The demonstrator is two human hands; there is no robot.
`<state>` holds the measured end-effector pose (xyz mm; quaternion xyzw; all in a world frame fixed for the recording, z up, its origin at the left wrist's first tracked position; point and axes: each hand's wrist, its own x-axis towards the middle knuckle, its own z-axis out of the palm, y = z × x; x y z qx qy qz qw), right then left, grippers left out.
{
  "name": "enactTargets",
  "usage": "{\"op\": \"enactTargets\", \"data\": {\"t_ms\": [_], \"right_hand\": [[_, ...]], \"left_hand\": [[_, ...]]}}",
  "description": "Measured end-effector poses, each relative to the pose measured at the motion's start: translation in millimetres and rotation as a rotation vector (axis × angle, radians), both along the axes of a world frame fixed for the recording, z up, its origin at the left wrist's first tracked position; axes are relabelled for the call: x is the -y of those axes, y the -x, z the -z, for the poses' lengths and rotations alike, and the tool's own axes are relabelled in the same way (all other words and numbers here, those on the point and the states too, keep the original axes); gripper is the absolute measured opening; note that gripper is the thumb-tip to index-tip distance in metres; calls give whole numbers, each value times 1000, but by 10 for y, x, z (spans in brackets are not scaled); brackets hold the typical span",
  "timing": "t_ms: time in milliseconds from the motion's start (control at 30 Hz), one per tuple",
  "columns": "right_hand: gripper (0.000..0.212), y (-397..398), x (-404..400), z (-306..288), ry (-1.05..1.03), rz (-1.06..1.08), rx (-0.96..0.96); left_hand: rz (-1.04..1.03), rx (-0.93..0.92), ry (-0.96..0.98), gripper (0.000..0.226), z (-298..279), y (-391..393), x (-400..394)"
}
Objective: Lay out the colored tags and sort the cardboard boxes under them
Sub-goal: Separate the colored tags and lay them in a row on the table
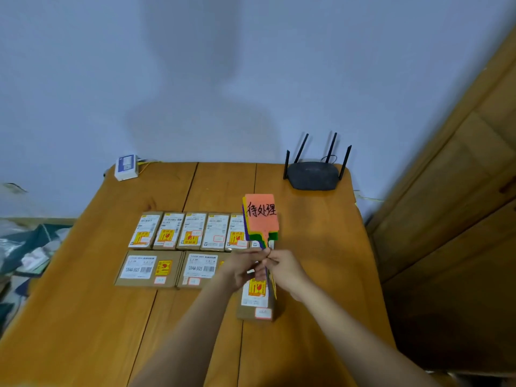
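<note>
Wooden table bearing labelled cardboard boxes, black router, white device.

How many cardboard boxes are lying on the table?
At least 8: five in the back row, two wider ones in front, one under the hands. A sixth back-row box may be hidden behind the tags.

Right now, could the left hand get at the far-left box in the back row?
Probably not yet: the left hand helps hold the tags. Once freed, nothing blocks the way to that box.
</note>
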<state>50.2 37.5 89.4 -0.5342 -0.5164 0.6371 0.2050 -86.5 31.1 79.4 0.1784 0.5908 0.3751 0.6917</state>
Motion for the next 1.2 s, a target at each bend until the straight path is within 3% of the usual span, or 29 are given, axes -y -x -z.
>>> {"op": "enactTargets", "data": {"t_ms": [133,300,700,900,1033,1200], "right_hand": [[29,172,91,-68,-6,-36,28],[17,413,116,-168,-63,113,-4],[9,1696,568,-444,-52,168,4],[5,2294,756,-506,-57,180,22],[7,2494,734,-504,-43,181,46],[12,2711,521,-486,-42,155,49]], "left_hand": [[-83,-68,-22,33,-63,336,109],[-78,-79,-68,6,-144,688,256],[-73,44,-107,18,-269,1877,605],[-6,73,-107,6,-242,2497,747],[14,82,-110,11,-251,2679,736],[-88,110,-85,6,-236,2898,603]]}}
